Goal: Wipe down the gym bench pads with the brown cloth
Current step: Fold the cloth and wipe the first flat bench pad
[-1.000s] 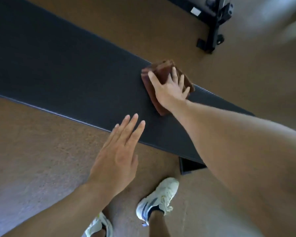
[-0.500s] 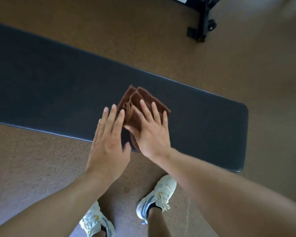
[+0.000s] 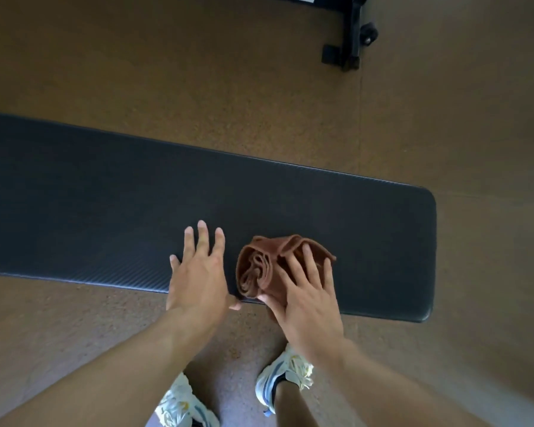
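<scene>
Brown speckled floor [image 3: 228, 87] is seen all around a long dark bench pad [image 3: 105, 195], with a black metal frame [image 3: 350, 35] at the top edge. On the pad's near edge a bunched brown cloth [image 3: 259, 266] is pressed down by the right hand [image 3: 305, 291], its fingers spread over the folds. Just beside it, the left hand [image 3: 198, 272] is laid flat on the pad, fingers straight. Two white sneakers [image 3: 284, 377] are visible below.
</scene>
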A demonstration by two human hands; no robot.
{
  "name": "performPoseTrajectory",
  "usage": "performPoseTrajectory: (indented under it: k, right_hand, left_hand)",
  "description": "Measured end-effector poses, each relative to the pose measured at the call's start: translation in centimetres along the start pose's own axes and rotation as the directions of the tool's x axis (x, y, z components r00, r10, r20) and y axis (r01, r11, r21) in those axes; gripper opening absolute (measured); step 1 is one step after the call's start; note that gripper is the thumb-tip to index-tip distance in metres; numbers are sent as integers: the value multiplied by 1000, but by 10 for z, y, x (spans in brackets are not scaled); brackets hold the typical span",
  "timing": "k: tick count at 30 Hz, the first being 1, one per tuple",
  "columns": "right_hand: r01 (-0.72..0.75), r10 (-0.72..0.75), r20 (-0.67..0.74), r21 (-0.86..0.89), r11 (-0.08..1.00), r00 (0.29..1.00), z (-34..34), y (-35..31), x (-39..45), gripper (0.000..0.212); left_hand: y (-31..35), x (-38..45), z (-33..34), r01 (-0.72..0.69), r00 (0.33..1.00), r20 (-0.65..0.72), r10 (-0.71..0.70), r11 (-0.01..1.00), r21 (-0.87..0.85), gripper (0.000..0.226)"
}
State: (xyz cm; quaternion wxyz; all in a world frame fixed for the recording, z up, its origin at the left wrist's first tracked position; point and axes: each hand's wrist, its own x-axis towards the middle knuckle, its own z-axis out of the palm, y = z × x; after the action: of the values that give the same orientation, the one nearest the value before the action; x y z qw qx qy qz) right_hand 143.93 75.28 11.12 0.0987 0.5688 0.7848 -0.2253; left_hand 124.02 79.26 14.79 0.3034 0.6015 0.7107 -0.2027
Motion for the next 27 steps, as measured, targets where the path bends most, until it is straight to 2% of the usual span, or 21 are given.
performPoseTrajectory:
  k: [3, 5, 7, 9, 11, 14, 16, 17, 18, 20, 22, 23, 25, 27]
  right_hand:
    - [-18, 21, -95, 30, 999, 995, -32, 19, 82, 68]
    - [-116, 124, -64, 119, 986, 990, -62, 32, 143, 70]
    - [-181, 190, -43, 161, 970, 981, -74, 37, 167, 68]
    - [-168, 187, -124, 151, 974, 975, -57, 32, 137, 63]
    - [-136, 160, -212, 121, 983, 964, -24, 22, 59, 57]
    - [-16, 17, -76, 10, 1000, 997, 16, 25, -47, 50]
    - [53, -53, -2, 15, 998, 999, 15, 38, -51, 54]
    - [61, -61, -16, 26, 998, 998, 10, 44, -38, 55]
    - [40, -38, -57, 39, 998, 998, 3, 51, -20, 54]
    - [-125, 150, -189, 141, 982, 970, -21, 69, 33, 55]
    - [-324, 378, -183, 268, 907, 908, -53, 97, 92, 58]
    - [-376, 430, -156, 286, 881, 889, -67, 111, 112, 60]
    - [-358, 401, -131, 264, 896, 907, -79, 127, 123, 60]
    - [-259, 311, -197, 251, 933, 930, -61, 127, 87, 56]
  left_hand:
    - [5, 3, 1, 14, 1000, 14, -15, 992, 129, 141]
    - [7, 4, 2, 27, 1000, -1, -27, 983, 183, 141]
    - [9, 3, 2, 40, 999, 1, -41, 978, 206, 140]
    - [13, 1, 0, 58, 998, 15, -64, 969, 238, 140]
    - [18, 0, -3, 72, 995, 47, -86, 965, 251, 141]
    - [32, 2, -8, 102, 987, 87, -132, 952, 288, 137]
    - [45, 4, -14, 133, 980, 101, -172, 940, 313, 125]
    - [54, 7, -19, 130, 980, 105, -169, 943, 306, 120]
    - [64, 9, -24, 104, 984, 109, -139, 956, 274, 118]
    - [86, 12, -31, -4, 997, 74, -7, 990, 144, 118]
    - [106, 9, -35, -118, 993, -5, 119, 993, 6, 113]
    - [118, 6, -37, -151, 988, -21, 150, 986, -73, 108]
    - [138, 1, -41, -138, 989, 6, 145, 955, -261, 98]
    - [151, -7, -45, -105, 992, 16, 125, 888, -448, 88]
